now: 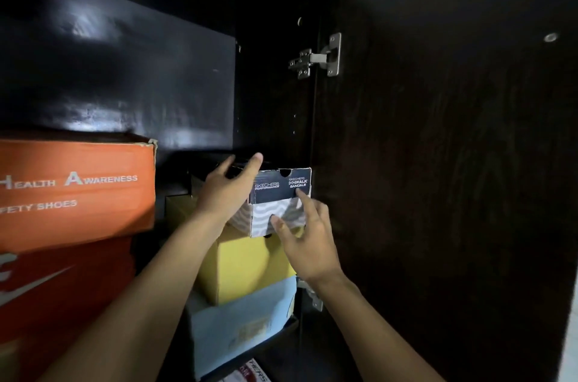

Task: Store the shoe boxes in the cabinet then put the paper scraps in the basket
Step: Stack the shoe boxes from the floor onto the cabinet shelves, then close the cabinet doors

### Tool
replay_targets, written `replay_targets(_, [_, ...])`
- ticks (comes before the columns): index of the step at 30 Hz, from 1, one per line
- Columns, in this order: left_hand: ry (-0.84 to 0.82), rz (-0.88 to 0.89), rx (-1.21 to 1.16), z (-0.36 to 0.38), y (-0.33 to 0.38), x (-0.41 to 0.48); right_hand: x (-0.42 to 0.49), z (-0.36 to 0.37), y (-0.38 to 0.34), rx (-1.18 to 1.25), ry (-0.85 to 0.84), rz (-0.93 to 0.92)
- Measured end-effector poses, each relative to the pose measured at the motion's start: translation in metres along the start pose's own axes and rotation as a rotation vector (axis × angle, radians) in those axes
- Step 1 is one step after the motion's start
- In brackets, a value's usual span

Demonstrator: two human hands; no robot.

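A dark blue and grey-white Skechers shoe box sits on top of a yellow box inside the dark cabinet. My left hand lies on the box's left side, with thumb and fingers over its lid. My right hand is spread against its front end, with fingertips touching the label and the grey panel. The yellow box rests on a light blue box. No paper scraps or basket are in view.
An orange safety-shoes box sits on a red Nike box at the left of the cabinet. The open cabinet door stands at the right on a metal hinge. Another box shows at the bottom.
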State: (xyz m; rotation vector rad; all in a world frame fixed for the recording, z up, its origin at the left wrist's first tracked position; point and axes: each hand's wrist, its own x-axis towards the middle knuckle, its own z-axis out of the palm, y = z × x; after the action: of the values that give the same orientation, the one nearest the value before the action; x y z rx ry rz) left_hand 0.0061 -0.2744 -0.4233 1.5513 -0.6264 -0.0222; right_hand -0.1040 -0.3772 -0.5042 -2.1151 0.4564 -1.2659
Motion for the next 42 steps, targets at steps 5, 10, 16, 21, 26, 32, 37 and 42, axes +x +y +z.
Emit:
replay_targets(5, [0.055,-0.012,-0.003,0.001,-0.005,0.010,0.013,0.009,0.000,0.007,-0.169,0.034])
replay_targets(10, [0.124,-0.002,-0.098,0.008,-0.003,0.000,0.014,-0.019,-0.006,-0.029,-0.320,0.068])
replay_targets(16, [0.069,0.006,-0.133,0.015,0.013,-0.055,-0.033,-0.097,-0.025,-0.168,-0.171,-0.057])
replay_targets(21, [-0.037,0.049,-0.145,0.030,0.046,-0.120,-0.090,-0.167,-0.043,-0.072,0.164,-0.254])
replay_targets(26, [-0.211,0.120,-0.161,0.056,0.091,-0.176,-0.105,-0.224,-0.042,-0.179,0.572,-0.441])
replay_targets(32, [-0.302,0.329,0.003,0.089,0.119,-0.229,-0.106,-0.243,-0.010,0.191,0.246,0.085])
replay_targets(37, [-0.315,0.385,0.135,0.107,0.129,-0.258,-0.124,-0.239,-0.004,0.318,0.069,-0.004])
replay_targets(42, [-0.227,0.540,0.200,0.089,0.115,-0.267,-0.141,-0.214,-0.012,0.305,-0.196,-0.357])
